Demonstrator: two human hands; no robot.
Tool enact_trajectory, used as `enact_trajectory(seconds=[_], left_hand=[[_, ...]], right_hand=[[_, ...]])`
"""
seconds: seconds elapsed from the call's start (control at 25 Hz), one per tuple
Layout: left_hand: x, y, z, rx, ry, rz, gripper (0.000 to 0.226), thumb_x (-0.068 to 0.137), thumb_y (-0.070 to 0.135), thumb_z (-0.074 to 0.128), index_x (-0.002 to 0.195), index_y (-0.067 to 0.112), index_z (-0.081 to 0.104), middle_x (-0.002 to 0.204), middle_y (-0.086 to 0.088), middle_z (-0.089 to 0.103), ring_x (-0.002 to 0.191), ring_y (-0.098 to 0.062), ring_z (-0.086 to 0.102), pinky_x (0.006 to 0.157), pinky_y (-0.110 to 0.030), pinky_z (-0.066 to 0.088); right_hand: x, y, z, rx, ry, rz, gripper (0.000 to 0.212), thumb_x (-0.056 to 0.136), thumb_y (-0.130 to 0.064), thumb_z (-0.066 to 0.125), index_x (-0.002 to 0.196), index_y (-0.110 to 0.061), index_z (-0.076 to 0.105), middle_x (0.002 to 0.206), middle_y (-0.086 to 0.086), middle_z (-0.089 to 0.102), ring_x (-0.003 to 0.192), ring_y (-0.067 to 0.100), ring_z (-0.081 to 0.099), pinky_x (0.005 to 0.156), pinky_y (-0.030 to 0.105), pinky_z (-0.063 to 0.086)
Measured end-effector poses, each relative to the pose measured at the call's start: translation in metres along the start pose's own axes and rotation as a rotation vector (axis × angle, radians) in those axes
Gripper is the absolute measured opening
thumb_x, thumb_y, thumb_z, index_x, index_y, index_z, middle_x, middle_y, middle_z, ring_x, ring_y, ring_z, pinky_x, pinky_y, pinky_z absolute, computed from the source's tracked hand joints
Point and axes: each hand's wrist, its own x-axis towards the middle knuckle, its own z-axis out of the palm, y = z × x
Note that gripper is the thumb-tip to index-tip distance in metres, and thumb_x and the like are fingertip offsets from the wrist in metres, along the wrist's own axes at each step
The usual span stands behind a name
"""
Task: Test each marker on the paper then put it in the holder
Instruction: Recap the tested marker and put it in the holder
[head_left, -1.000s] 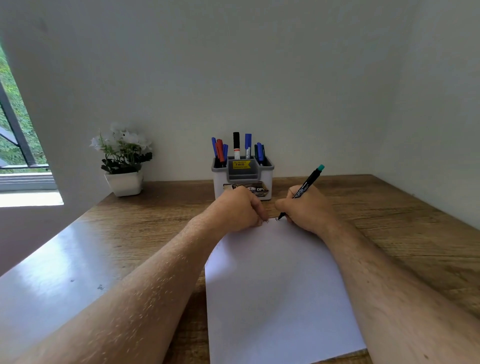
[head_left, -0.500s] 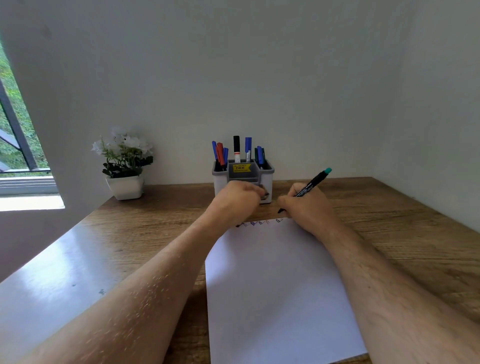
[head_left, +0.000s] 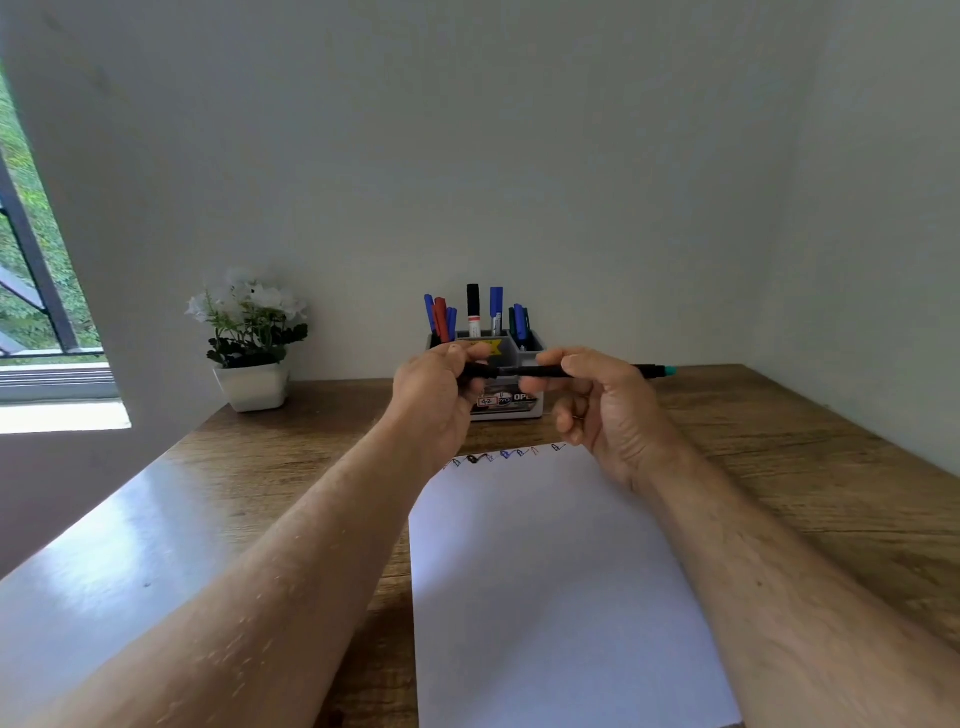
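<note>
now lifting off the paper (head_left: 561, 571): right hand (head_left: 605, 410) gripping the marker (head_left: 530, 371) level, left hand (head_left: 441, 387) pinching its cap end, capping before dropping into the holder (head_left: 511, 353) just beyond.

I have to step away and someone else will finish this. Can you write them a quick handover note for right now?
Left hand grips the cap end of the black marker; right hand pinches its barrel, held level above the desk, teal end pointing right. It looks like the cap is going on.
Holder stands at the back of the desk with several markers upright in it.
Paper lies in front, a row of test scribbles along its top edge.
Left: finish capping, put this marker in the holder. No other loose markers are in view.
</note>
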Motion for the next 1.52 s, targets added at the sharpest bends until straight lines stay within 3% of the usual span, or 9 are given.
enact_trajectory(seconds=[0.16, 0.32, 0.44, 0.6, 0.72, 0.84, 0.92, 1.16, 1.52], left_hand=[[0.001, -0.001, -0.001, -0.064, -0.014, -0.011, 0.023, 0.103, 0.009, 0.043, 0.114, 0.000, 0.061, 0.113, -0.017, 0.069, 0.079, -0.015, 0.062, 0.064, -0.023, 0.050], [-0.001, -0.003, 0.002, 0.012, -0.046, 0.000, 0.020, 0.103, 0.007, 0.045, 0.104, 0.003, 0.064, 0.103, -0.014, 0.070, 0.079, -0.017, 0.062, 0.065, -0.024, 0.050], [0.002, -0.005, -0.001, 0.023, -0.067, 0.016, 0.020, 0.100, 0.009, 0.051, 0.116, 0.005, 0.063, 0.096, -0.011, 0.072, 0.076, -0.017, 0.064, 0.064, -0.025, 0.053], [0.010, -0.004, -0.010, -0.007, -0.033, 0.051, 0.040, 0.091, 0.014, 0.066, 0.126, -0.002, 0.059, 0.089, -0.012, 0.074, 0.060, -0.012, 0.064, 0.061, -0.022, 0.058], [0.009, -0.003, -0.009, -0.039, 0.023, 0.060, 0.047, 0.083, 0.011, 0.073, 0.125, -0.004, 0.059, 0.099, -0.016, 0.073, 0.065, -0.015, 0.068, 0.060, -0.022, 0.060], [0.010, -0.003, -0.011, -0.066, 0.075, 0.072, 0.046, 0.079, 0.011, 0.077, 0.121, 0.000, 0.061, 0.107, -0.018, 0.073, 0.079, -0.021, 0.074, 0.061, -0.023, 0.060], [0.010, -0.003, -0.012, -0.065, 0.083, 0.075, 0.041, 0.077, 0.011, 0.078, 0.114, 0.002, 0.064, 0.104, -0.017, 0.074, 0.083, -0.023, 0.075, 0.061, -0.024, 0.060], [0.010, -0.003, -0.013, -0.063, 0.110, 0.133, 0.018, 0.079, 0.008, 0.077, 0.092, 0.009, 0.064, 0.102, -0.016, 0.073, 0.083, -0.022, 0.074, 0.066, -0.026, 0.060], [0.012, -0.010, -0.012, -0.062, 0.117, 0.178, 0.017, 0.080, 0.004, 0.075, 0.091, 0.010, 0.063, 0.107, -0.015, 0.071, 0.094, -0.026, 0.073, 0.077, -0.031, 0.061]], right_hand=[[0.000, 0.000, 0.001, -0.018, 0.000, 0.008, 0.016, 0.097, -0.016, 0.048, 0.093, -0.012, 0.063, 0.086, 0.012, 0.077, 0.040, 0.012, 0.050, 0.037, 0.017, 0.037], [-0.001, 0.000, 0.004, -0.045, 0.007, 0.017, 0.011, 0.097, -0.016, 0.051, 0.094, -0.011, 0.060, 0.087, 0.012, 0.077, 0.038, 0.012, 0.051, 0.036, 0.017, 0.037], [0.000, 0.002, 0.005, -0.049, 0.022, -0.014, 0.008, 0.096, -0.016, 0.058, 0.090, -0.011, 0.058, 0.088, 0.015, 0.077, 0.038, 0.015, 0.057, 0.034, 0.018, 0.039], [0.001, 0.002, 0.006, -0.036, 0.057, -0.062, 0.010, 0.086, -0.010, 0.072, 0.095, -0.012, 0.069, 0.084, 0.013, 0.077, 0.039, 0.014, 0.060, 0.034, 0.018, 0.040], [0.001, 0.001, 0.007, 0.002, 0.039, -0.017, 0.016, 0.092, -0.011, 0.062, 0.105, -0.012, 0.073, 0.093, 0.014, 0.077, 0.048, 0.016, 0.066, 0.037, 0.018, 0.043], [0.002, 0.002, 0.008, 0.020, 0.043, -0.012, 0.015, 0.096, -0.010, 0.054, 0.101, -0.012, 0.067, 0.093, 0.014, 0.077, 0.047, 0.017, 0.066, 0.037, 0.019, 0.043], [0.003, 0.003, 0.008, -0.012, 0.069, -0.026, 0.007, 0.095, -0.012, 0.060, 0.100, -0.012, 0.065, 0.093, 0.014, 0.078, 0.048, 0.017, 0.066, 0.037, 0.020, 0.044], [0.002, 0.006, 0.006, -0.247, 0.117, -0.127, 0.017, 0.089, -0.021, 0.070, 0.103, -0.011, 0.073, 0.082, 0.006, 0.078, 0.045, 0.014, 0.064, 0.038, 0.021, 0.047], [0.004, 0.008, 0.012, -0.223, 0.131, -0.049, 0.017, 0.091, -0.022, 0.069, 0.094, -0.006, 0.071, 0.072, 0.010, 0.075, 0.044, 0.013, 0.062, 0.038, 0.021, 0.047]])
